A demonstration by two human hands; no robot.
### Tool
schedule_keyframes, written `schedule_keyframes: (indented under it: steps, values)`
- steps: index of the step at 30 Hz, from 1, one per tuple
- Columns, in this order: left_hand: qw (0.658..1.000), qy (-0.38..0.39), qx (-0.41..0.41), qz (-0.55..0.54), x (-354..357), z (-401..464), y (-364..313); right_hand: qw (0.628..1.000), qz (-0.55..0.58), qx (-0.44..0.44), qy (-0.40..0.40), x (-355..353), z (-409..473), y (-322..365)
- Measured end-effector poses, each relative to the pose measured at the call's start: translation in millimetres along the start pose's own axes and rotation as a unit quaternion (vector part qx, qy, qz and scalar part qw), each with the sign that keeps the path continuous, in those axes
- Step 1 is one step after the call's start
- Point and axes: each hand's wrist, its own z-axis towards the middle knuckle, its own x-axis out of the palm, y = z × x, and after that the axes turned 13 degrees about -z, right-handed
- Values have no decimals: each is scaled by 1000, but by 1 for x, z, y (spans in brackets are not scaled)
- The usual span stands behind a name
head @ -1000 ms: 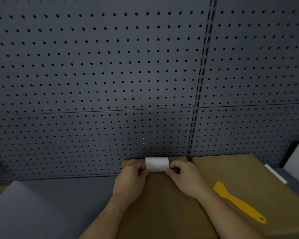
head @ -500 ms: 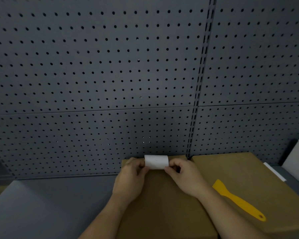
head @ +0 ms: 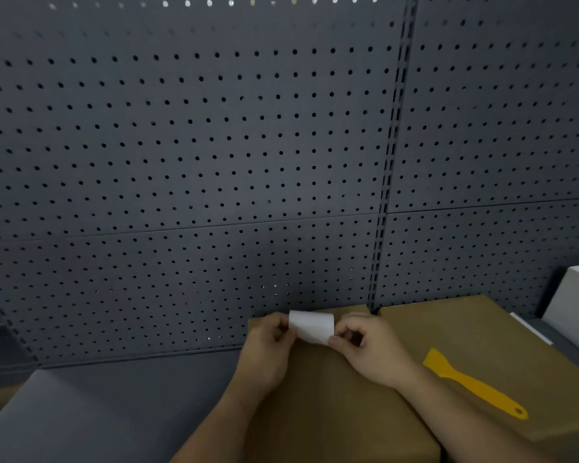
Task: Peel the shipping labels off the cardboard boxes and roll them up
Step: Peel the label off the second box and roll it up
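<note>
A white shipping label point(head: 311, 325), curled into a short roll, is held above the far edge of a brown cardboard box point(head: 331, 406). My left hand point(head: 268, 352) pinches its left end and my right hand point(head: 371, 349) pinches its right end. The roll is slightly tilted, with its right end lower. A second cardboard box point(head: 482, 332) stands directly to the right, touching the first. No label shows on the visible top of either box.
A yellow plastic scraper point(head: 472, 382) lies on the right box. A white box point(head: 575, 302) stands at the far right. A dark grey pegboard wall point(head: 214, 162) rises close behind the boxes. A grey surface point(head: 81, 412) lies to the left.
The label roll has turned a little and tilted, its right end lower; both hands keep their hold at the same spot. The camera view has shifted slightly upward.
</note>
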Motion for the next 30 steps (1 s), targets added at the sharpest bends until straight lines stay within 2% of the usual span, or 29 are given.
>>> schedule_keyframes:
  steps: [6,14,17,22,30]
  values:
    - [999,10,-15,-35,-2,2,0,999,-42,-12,-21,-5,-2,11]
    - [996,57,-5,-69,-11,7,2,998,-45,51,-19,-25,-17,31]
    - [993,95,6,-64,-13,10,5,996,-23,82,14,-37,-24,39]
    - [982,179,43,-35,-9,8,-3,992,-21,81,90,-58,-35,53]
    - [960,266,89,-8,25,1,-22,989,-64,74,113,-94,-64,50]
